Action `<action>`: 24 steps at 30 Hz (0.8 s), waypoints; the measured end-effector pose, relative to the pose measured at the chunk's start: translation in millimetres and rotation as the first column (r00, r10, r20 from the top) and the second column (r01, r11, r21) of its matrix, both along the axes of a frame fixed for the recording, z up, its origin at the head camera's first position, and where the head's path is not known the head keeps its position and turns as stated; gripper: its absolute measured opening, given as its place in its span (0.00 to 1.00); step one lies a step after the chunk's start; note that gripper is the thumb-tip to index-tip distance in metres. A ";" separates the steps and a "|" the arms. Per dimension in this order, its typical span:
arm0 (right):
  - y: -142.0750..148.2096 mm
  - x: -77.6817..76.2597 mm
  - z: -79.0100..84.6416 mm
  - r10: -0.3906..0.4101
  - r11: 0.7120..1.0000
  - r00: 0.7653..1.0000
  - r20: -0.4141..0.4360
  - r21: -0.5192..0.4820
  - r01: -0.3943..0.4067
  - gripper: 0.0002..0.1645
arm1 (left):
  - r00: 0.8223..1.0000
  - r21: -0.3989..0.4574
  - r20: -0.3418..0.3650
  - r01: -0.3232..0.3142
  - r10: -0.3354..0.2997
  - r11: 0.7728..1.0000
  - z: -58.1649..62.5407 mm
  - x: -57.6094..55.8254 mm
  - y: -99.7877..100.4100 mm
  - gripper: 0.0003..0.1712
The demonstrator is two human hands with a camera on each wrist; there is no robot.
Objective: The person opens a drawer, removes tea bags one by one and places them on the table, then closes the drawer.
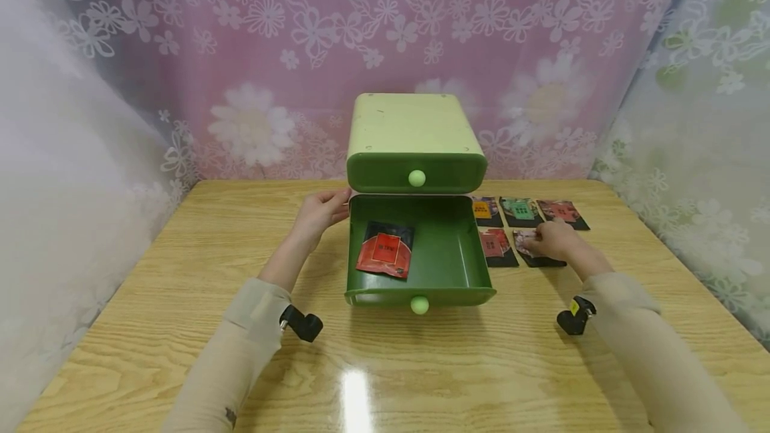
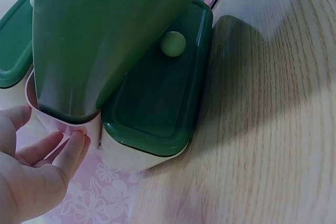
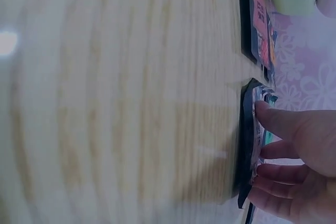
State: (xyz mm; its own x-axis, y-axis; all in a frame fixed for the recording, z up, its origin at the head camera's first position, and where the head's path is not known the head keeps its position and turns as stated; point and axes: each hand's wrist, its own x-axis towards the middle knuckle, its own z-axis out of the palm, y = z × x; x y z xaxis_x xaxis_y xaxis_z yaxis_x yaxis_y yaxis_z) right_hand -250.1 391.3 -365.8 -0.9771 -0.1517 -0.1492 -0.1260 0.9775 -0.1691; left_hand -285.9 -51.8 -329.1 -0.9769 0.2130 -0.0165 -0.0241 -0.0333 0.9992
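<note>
My left hand [image 1: 319, 216] rests its fingertips against the left side of a cream and green drawer cabinet [image 1: 415, 122], at the pinkish casing [image 2: 65, 124] around the pulled-out drawer. Inside that open green drawer [image 1: 445, 246], a red and black sachet [image 1: 385, 250] lies flat on the left. To the cabinet's right, my right hand [image 1: 559, 239] pinches a pale-printed black sachet [image 1: 525, 240] by its edges, thumb on one side and fingers on the other. In the right wrist view, this sachet [image 3: 247, 145] is partly covered by the fingers.
Several other sachets lie close by: an orange-labelled one [image 1: 483, 210], a green-labelled one [image 1: 521, 211] and red ones [image 1: 496, 246] [image 1: 564, 212]. The cabinet's top drawer [image 1: 385, 176] is closed, as is the bottom one [image 2: 157, 87]. A flowered curtain [image 1: 337, 32] hangs behind the wooden table [image 1: 240, 219].
</note>
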 end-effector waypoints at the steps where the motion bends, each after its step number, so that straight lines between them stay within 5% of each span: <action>1: 0.6 -0.7 -0.4 -0.001 1.000 1.000 0.000 -0.001 0.001 0.19 | 1.000 0.000 0.001 0.000 0.000 1.000 0.0 0.1 0.1 0.27; 8: 3.8 -2.6 -1.5 -0.007 1.000 1.000 -0.018 0.015 0.007 0.24 | 1.000 0.008 0.002 0.009 -0.009 1.000 -1.4 1.0 0.3 0.27; 13: 3.0 2.7 3.9 0.010 0.998 0.994 -0.112 0.057 -0.004 0.25 | 1.000 0.003 0.012 0.017 -0.017 1.000 -2.5 2.5 1.1 0.28; 18: -10.3 9.2 30.8 0.037 0.999 0.979 -0.202 0.017 -0.035 0.23 | 1.000 -0.007 0.004 0.012 -0.012 1.000 -2.1 1.7 -0.2 0.29; 24: -30.8 16.6 65.5 0.109 0.991 0.979 -0.171 -0.059 -0.120 0.20 | 1.000 0.010 -0.009 0.006 -0.005 1.000 -0.3 0.3 -0.8 0.28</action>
State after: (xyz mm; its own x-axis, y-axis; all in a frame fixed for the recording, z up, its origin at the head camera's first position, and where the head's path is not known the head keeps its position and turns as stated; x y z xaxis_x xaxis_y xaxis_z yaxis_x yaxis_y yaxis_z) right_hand -233.5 360.5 -300.3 -0.9629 -0.2681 0.0292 -0.2684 0.9418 -0.2024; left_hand -285.6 -52.6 -329.3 -0.9758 0.2185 -0.0060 -0.0157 -0.0429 0.9990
